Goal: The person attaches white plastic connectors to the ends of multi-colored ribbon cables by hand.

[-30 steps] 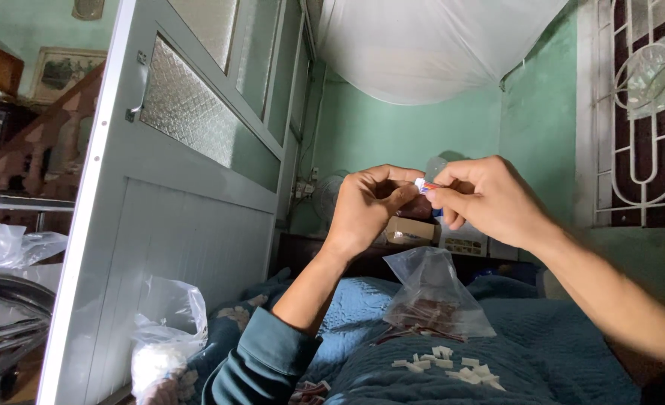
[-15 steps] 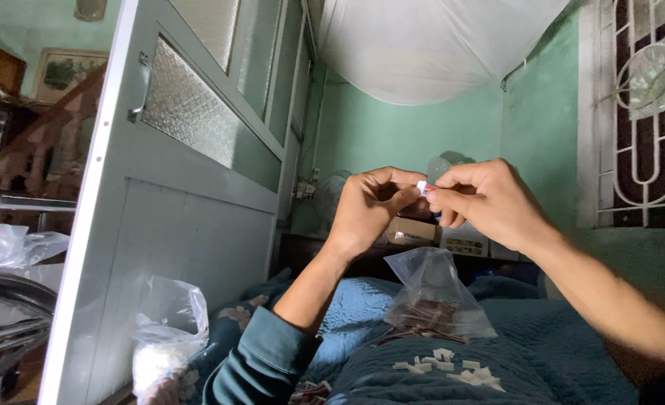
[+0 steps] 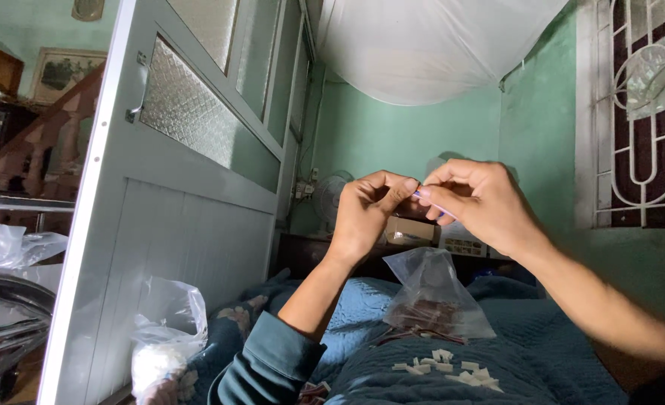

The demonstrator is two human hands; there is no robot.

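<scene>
Head view, the only one I have: my left hand (image 3: 368, 214) and my right hand (image 3: 476, 201) are raised together in front of me, fingertips meeting at a small pale piece with a thin purple strip (image 3: 431, 201) running out of it toward my right palm. My right grip is pinched nearly shut on that strip between thumb and forefinger; my left grip is curled tight against the same spot, thumb pressed to the fingers, though what exactly it has hold of is hidden behind the knuckles. I judge the hands are held up at eye level because the piece is too small to work on lower down. Below them, a clear plastic bag (image 3: 431, 296) with dark reddish bits in its bottom stands propped on the blue quilt (image 3: 542, 352) over my legs, mouth up, probably so it stays within easy reach. Just in front of it a scatter of small white pieces (image 3: 443, 367) lies loose on the quilt. To my left, a knotted plastic bag of white material (image 3: 161, 337) sits by the grey door (image 3: 190, 217). Against the frame one second back, both hands sit in much the same place and pose; the bag and the white pieces have not shifted.
</scene>
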